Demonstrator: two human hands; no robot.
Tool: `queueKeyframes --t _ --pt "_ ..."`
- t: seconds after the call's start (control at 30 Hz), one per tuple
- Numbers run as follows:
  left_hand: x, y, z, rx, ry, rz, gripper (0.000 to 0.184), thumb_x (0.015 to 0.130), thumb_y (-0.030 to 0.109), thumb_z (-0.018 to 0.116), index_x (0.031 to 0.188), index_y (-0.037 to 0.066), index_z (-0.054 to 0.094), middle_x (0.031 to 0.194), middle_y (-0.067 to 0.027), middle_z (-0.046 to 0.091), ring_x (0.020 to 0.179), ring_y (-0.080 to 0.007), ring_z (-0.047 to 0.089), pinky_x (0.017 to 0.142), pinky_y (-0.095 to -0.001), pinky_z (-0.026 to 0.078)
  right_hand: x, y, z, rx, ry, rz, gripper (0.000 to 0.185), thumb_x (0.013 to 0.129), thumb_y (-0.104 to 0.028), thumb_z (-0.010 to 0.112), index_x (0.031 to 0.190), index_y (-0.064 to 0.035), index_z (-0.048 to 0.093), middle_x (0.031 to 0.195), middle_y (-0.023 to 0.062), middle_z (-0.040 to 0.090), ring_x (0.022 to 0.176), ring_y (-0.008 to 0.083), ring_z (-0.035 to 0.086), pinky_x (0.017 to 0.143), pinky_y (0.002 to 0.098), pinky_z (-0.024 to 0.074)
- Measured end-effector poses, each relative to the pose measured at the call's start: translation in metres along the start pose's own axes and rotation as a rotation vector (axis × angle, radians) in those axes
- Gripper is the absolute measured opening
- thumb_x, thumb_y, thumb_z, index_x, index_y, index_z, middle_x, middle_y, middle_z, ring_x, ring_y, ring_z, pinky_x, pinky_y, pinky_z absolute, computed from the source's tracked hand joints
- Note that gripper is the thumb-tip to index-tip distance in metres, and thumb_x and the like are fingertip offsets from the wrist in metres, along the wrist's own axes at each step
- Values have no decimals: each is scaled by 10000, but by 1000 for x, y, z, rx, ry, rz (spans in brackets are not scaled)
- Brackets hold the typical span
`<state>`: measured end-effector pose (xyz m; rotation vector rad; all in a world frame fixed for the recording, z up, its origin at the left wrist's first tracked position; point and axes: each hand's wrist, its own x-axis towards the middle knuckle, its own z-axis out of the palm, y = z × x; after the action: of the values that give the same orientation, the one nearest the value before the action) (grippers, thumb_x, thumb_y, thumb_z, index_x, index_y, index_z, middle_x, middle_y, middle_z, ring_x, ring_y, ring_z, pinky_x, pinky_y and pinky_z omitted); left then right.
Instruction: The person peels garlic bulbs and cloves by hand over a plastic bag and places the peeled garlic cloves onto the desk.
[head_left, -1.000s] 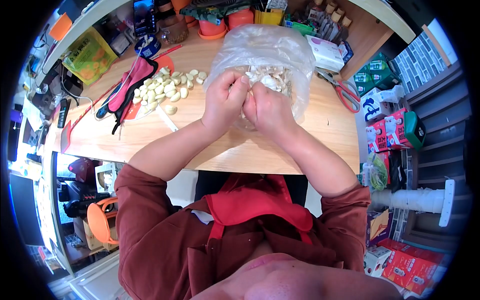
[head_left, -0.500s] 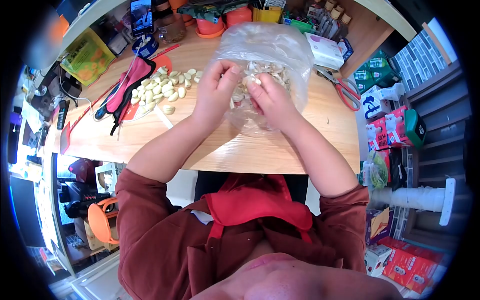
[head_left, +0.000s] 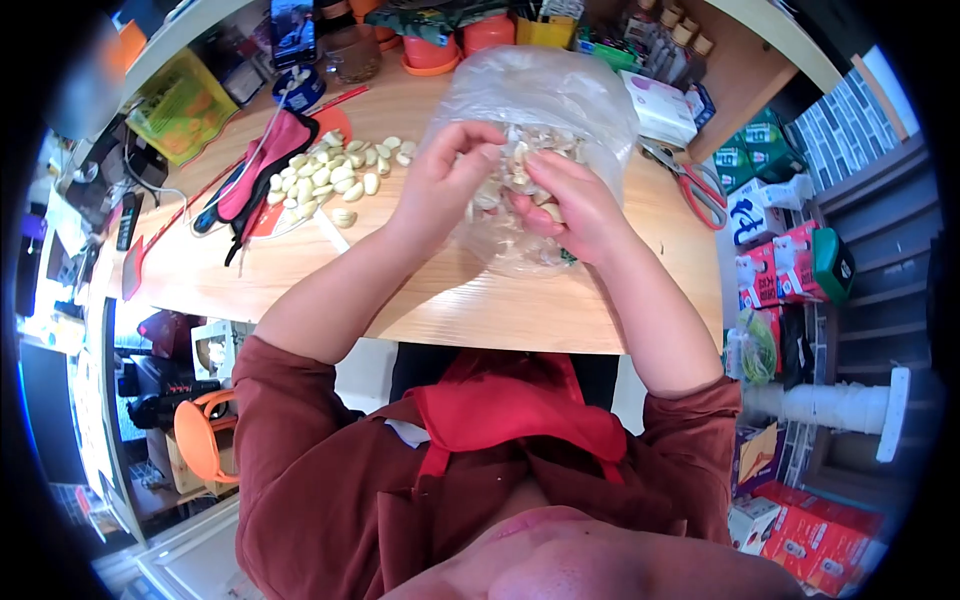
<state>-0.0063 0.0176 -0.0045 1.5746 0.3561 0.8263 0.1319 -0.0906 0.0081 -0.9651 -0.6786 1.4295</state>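
Note:
Both hands are over a clear plastic bag [head_left: 535, 85] spread on the desk, with papery garlic skins [head_left: 490, 205] in it. My right hand [head_left: 580, 205] is closed, thumb over curled fingers, around a pale garlic clove [head_left: 550, 211]. Facing it, my left hand [head_left: 450, 175] has its fingers curled in, the thumb and forefinger close together; whatever is between them is too small to make out. To the left lies a heap of peeled garlic cloves [head_left: 325, 180], partly on a red sheet.
Red-handled scissors [head_left: 700, 195] lie to the right of the bag, below a white box [head_left: 657, 108]. On the left are a pink and black strap-like item [head_left: 265, 165] and a blue round tin [head_left: 299, 90]. Orange pots [head_left: 430, 52] and a phone [head_left: 293, 32] stand at the back.
My hands have moved slightly apart. The right hand has turned and its fingers have loosened, showing a clove in them. The whole view has shifted a little.

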Motion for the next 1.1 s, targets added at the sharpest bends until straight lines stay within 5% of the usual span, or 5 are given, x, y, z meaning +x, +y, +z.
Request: queueKeyframes --t 0.3,0.6,0.8,0.9,1.1 --pt "-4 14 5 38 -163 -166 370 792 178 632 1131 60 544 936 -13 490 839 -97 529 635 -253 505 7 6 -6 -158 130 -103 332 894 -310 528 1096 -57 454 730 47 548 545 52 436 451 168 303" --pt "-1 11 2 -83 -126 -299 275 815 137 602 1071 40 570 899 -31 544 747 -115 568 570 -252 470 5 6 3 -285 217 -156 357 913 -327 497 1145 -57 467 725 45 561 478 38 413 419 163 295" --pt "1 9 -1 -298 -80 -390 216 824 141 587 1018 46 578 865 -21 550 699 -103 545 550 -249 451 4 10 1 -756 346 -466 308 898 -275 527 1085 -30 514 704 13 566 546 64 484 480 210 382" --pt "2 13 0 -321 -58 -378 199 832 149 580 1005 51 580 851 -19 551 698 -102 535 551 -249 445 5 12 0 -588 227 -511 254 893 -256 533 1036 -46 528 671 -5 536 541 61 473 462 201 364" --pt "3 8 -2 -327 -34 -405 150 834 147 578 955 58 575 818 -16 560 709 -107 539 558 -255 442 0 -1 -7 108 56 -76 215 887 -229 545 999 -49 510 617 -19 474 516 73 459 425 171 311"
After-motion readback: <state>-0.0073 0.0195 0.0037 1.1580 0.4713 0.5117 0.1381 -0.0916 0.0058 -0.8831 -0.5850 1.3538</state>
